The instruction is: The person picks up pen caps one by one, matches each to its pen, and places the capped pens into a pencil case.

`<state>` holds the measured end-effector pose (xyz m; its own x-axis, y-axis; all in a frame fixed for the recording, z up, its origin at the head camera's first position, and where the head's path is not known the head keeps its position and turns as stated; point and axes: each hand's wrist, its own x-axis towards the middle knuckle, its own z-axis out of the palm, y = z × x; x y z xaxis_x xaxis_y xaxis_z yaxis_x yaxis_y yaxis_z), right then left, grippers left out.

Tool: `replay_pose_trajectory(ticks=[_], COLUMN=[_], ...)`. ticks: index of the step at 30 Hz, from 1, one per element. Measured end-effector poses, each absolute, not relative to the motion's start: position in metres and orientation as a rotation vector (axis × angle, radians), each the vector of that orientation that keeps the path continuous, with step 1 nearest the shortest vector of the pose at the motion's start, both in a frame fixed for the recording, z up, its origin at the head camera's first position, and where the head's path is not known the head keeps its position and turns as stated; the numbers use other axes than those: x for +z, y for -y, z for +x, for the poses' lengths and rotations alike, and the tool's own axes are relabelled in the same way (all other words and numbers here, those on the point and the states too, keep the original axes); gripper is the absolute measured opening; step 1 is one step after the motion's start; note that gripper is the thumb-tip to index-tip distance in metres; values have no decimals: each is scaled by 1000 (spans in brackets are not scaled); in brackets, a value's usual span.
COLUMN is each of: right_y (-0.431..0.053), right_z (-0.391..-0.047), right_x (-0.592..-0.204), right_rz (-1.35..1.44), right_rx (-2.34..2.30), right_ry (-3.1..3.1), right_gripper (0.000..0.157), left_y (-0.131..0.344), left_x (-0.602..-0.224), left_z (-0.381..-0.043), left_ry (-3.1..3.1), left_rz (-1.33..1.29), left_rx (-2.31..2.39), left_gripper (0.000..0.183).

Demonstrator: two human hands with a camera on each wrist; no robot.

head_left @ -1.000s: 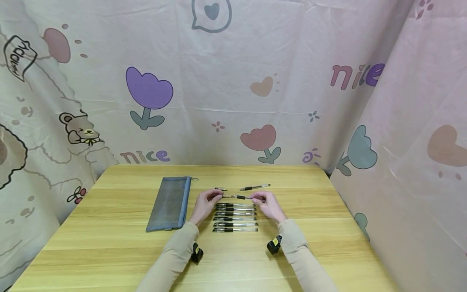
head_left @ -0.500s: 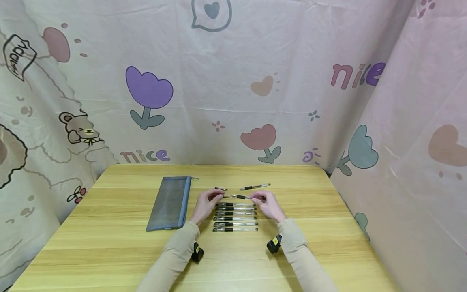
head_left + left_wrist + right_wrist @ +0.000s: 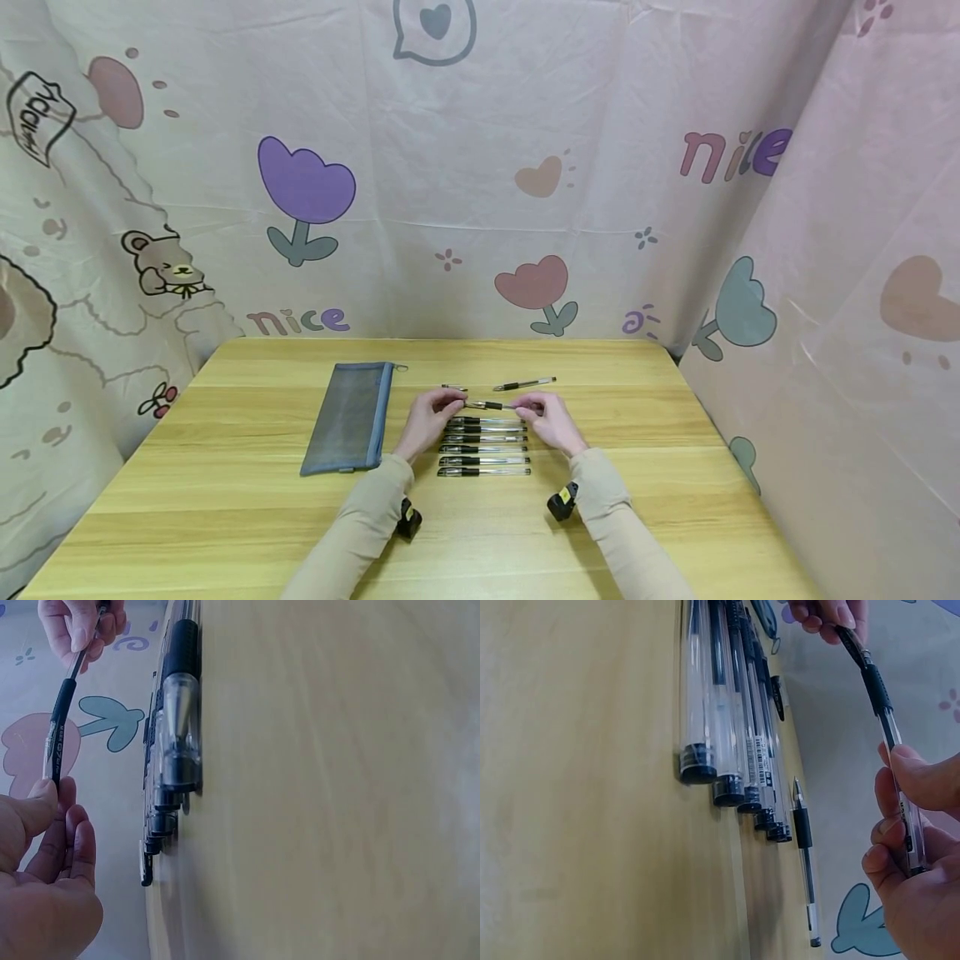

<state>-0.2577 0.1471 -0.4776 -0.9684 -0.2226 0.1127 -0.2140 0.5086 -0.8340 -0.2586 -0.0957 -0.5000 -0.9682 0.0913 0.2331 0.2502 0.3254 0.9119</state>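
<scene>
My left hand (image 3: 427, 423) pinches the clear-and-black cap (image 3: 54, 750) of a gel pen, thumb against fingers. With thumb and fingers, my right hand (image 3: 553, 423) grips the rear of the clear barrel (image 3: 900, 772) of that gel pen. Cap and pen line up across the far side of the row, the cap over the tip and its end right at the black rubber grip (image 3: 876, 688). Below both hands lies a row of several capped gel pens (image 3: 483, 461), parallel, caps to the left.
Behind the hands lie an uncapped gel pen (image 3: 525, 384) and a loose pen cap (image 3: 453, 387). A grey-blue mesh zip pouch (image 3: 347, 421) rests left of my left hand. A printed curtain (image 3: 450, 167) hangs behind the wooden table (image 3: 225, 517).
My left hand has shifted slightly right, bringing the cap over the pen's tip, where they stood end to end before. My right hand stays nearly still.
</scene>
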Motion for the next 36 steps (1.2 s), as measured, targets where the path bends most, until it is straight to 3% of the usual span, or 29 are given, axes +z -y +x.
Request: replay_pose_trajectory(ticks=[17,26,36], right_y=[-141,-136,-134], right_z=[-256,-258,-259], right_x=[-480,-483,-478], right_rz=[-461,-432,-447], right_rx=[-1513,-1551,-1569], right_ry=[-2699,-2672,-2642], right_gripper=[17,16,15], left_y=[93,91,99], left_x=[-498,-478,-497], left_z=[-252,-234,-249], left_ry=[2369,2371,2352], left_rz=[-263,-211,-243], left_rx=[-1805,-1807,-1840], left_gripper=[21,17,15])
